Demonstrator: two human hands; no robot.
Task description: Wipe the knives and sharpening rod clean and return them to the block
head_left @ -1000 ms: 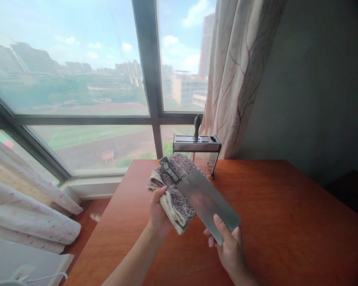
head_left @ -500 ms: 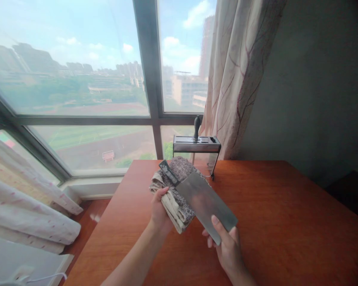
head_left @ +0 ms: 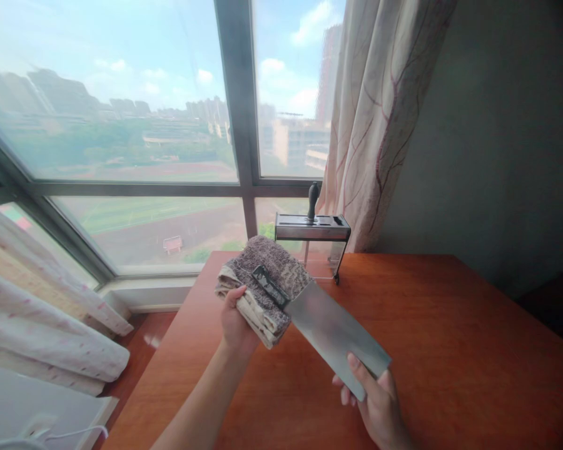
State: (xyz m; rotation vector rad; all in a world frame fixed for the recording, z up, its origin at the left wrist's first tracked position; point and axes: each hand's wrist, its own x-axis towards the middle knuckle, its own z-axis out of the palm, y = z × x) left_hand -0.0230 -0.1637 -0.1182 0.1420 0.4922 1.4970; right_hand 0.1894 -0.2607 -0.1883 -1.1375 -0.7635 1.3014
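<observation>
From the head view, the person holds a cleaver [head_left: 331, 328] above the tabletop [head_left: 450, 350], slanting from upper left down to lower right. The left hand [head_left: 234, 322] is closed on a folded cloth [head_left: 263, 284], and the cleaver's dark handle [head_left: 268, 285] lies on top of that cloth. The right hand [head_left: 378, 406] grips the far corner of the blade, thumb on the flat upper face, fingers curled beneath.

The blade looks broad, stiff and heavy for its size, and the bare steel is likely slick. The safe hold, I'd judge, is the handle, or the flat faces and the spine, well off the edge; which long side is the edge I cannot tell. The cloth is soft and thick and should give a firm, padded grip.

Behind them, at the window end of the tabletop, stands a knife rack [head_left: 312, 228] with one dark handle poking up. A curtain [head_left: 380, 119] hangs to its right.
</observation>
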